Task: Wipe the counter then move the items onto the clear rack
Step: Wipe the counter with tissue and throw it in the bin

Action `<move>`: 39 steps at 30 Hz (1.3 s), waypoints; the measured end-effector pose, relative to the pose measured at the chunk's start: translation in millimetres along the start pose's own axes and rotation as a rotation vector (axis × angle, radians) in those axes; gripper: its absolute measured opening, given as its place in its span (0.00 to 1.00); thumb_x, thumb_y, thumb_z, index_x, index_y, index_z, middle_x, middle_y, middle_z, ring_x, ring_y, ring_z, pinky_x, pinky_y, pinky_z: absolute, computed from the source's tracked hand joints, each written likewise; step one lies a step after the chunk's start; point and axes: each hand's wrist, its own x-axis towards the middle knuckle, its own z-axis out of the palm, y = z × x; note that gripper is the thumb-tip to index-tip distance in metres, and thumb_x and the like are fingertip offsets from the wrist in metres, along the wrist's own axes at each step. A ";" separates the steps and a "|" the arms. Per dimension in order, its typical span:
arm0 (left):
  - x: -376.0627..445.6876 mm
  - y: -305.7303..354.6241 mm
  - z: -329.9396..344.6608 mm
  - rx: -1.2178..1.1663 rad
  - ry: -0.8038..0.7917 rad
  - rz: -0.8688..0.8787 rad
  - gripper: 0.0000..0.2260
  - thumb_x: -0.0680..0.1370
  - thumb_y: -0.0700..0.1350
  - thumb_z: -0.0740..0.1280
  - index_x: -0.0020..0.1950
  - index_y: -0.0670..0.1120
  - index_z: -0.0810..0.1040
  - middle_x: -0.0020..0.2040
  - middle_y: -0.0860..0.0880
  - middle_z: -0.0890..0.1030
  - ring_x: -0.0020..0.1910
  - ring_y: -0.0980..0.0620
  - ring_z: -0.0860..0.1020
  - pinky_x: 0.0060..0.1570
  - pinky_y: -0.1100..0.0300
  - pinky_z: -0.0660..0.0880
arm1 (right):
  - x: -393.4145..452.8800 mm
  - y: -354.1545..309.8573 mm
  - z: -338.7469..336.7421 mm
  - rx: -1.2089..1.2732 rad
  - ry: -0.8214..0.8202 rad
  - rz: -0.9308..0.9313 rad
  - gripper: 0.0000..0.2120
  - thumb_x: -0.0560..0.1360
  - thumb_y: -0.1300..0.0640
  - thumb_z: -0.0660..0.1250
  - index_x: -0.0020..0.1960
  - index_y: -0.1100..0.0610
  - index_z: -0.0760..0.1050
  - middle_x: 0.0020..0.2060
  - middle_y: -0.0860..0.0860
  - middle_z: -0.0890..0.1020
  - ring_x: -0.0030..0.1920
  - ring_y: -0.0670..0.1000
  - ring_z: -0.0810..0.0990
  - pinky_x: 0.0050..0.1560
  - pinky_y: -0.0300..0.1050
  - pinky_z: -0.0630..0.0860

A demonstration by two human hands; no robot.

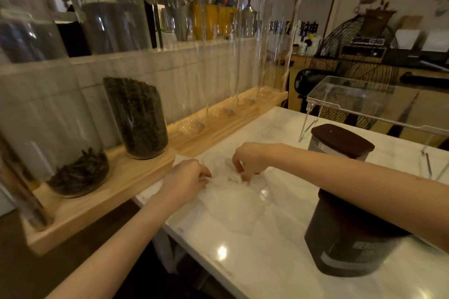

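While both hands work at the far-left corner of the white marble worktop [243, 262], the thin white wipe [237, 204] lies flat and crumpled between them, nearly the same pale shade as the glossy stone. The left hand [187, 181] has its fingers [202, 175] curled down and pinching the wipe's left edge; the right hand [250, 160] has its fingers [243, 172] bent and gripping the bunched far part of the cloth.

Toward the right edge stand two canisters with dark brown lids: the near canister [347, 238] is dark-bodied with a pale band of print low on its side (too blurred to read), partly under the right forearm; the far canister [340, 143] has a paler body and a small label I cannot make out.

Beyond them, at the far-right corner, the clear rack [349, 97] stands on thin legs, a see-through plastic shelf.

Along the left edge runs a light wooden stand [136, 175] holding tall glass cylinders; one jar [137, 116] is packed with dark leaves, another jar [77, 170] holds a shallow dark heap. Black characters mark the back wall [303, 28], blurred.
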 end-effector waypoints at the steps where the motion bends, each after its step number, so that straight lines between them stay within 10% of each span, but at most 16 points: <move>1: -1.1 1.6 1.8 0.004 0.030 0.011 0.11 0.74 0.41 0.63 0.53 0.49 0.80 0.52 0.46 0.81 0.52 0.46 0.77 0.52 0.52 0.75 | -0.4 1.1 0.1 0.013 0.003 -0.003 0.12 0.66 0.60 0.71 0.48 0.62 0.77 0.35 0.58 0.80 0.35 0.57 0.79 0.36 0.45 0.76; 12: 10.0 11.5 -8.3 -0.152 0.113 0.103 0.11 0.73 0.32 0.59 0.48 0.42 0.77 0.50 0.41 0.79 0.47 0.44 0.77 0.49 0.50 0.75 | -30.5 24.0 -18.6 0.198 0.137 -0.013 0.10 0.70 0.67 0.63 0.50 0.59 0.75 0.49 0.59 0.80 0.37 0.55 0.79 0.33 0.42 0.76; 22: 15.4 41.9 -44.1 -0.241 0.246 0.197 0.11 0.72 0.32 0.61 0.43 0.41 0.82 0.46 0.41 0.81 0.43 0.50 0.73 0.39 0.67 0.61 | -102.1 28.2 -26.0 0.389 0.430 -0.004 0.08 0.72 0.62 0.65 0.51 0.56 0.78 0.47 0.54 0.80 0.45 0.54 0.80 0.45 0.47 0.80; 30: 9.9 91.0 -74.2 -0.299 0.302 0.345 0.10 0.73 0.35 0.62 0.42 0.44 0.82 0.44 0.48 0.76 0.46 0.49 0.73 0.48 0.60 0.66 | -172.5 34.9 -15.0 0.493 0.795 0.134 0.08 0.72 0.61 0.66 0.50 0.54 0.80 0.46 0.52 0.82 0.41 0.47 0.78 0.38 0.33 0.73; 39: -38.6 186.9 -94.6 -0.324 0.353 0.561 0.09 0.74 0.36 0.62 0.44 0.46 0.81 0.45 0.50 0.74 0.45 0.52 0.73 0.45 0.61 0.67 | -285.5 39.9 13.3 0.537 1.029 0.307 0.07 0.72 0.59 0.65 0.46 0.52 0.80 0.41 0.49 0.82 0.42 0.49 0.79 0.43 0.45 0.77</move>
